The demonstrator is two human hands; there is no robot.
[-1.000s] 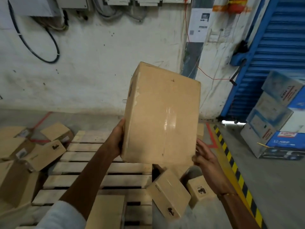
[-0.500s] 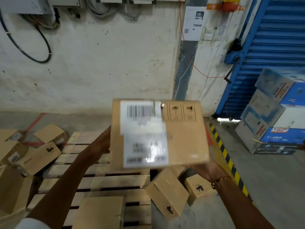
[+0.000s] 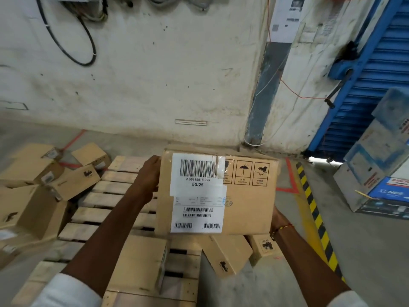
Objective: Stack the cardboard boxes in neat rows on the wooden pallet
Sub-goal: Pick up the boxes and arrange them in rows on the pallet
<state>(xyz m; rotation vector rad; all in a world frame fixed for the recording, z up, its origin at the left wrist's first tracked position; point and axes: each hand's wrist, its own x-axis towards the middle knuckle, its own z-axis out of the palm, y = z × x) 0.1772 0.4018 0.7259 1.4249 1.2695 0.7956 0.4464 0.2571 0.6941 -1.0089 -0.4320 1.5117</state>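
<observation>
Above the far right part of the wooden pallet hangs the carried box, label side facing the camera, held level between both hands. Left hand grips its far-left edge, fingers curled round the top corner. Right hand is mostly hidden under the near-right bottom corner; it seems to cup the box from below, but finger pose can't be made out. Box is off the slats, touching nothing but the hands.

Pallet is nearly bare: one box sits on the near slats, no row built yet. Loose boxes are piled off the left edge, some leaning onto the pallet. Two small boxes lie on the floor just right of the pallet, under the carried one. Blue-and-white cartons are stacked at far right by the blue shutter.

Step, as I read it: carry/transport, early in the task, placement not yet done. Next move likely calls for lowering the box flat onto the slats, squared to the pallet edge at a corner to start a row. Risk: landing across a slat gap or skewed, and the hidden right hand getting pinched underneath.
</observation>
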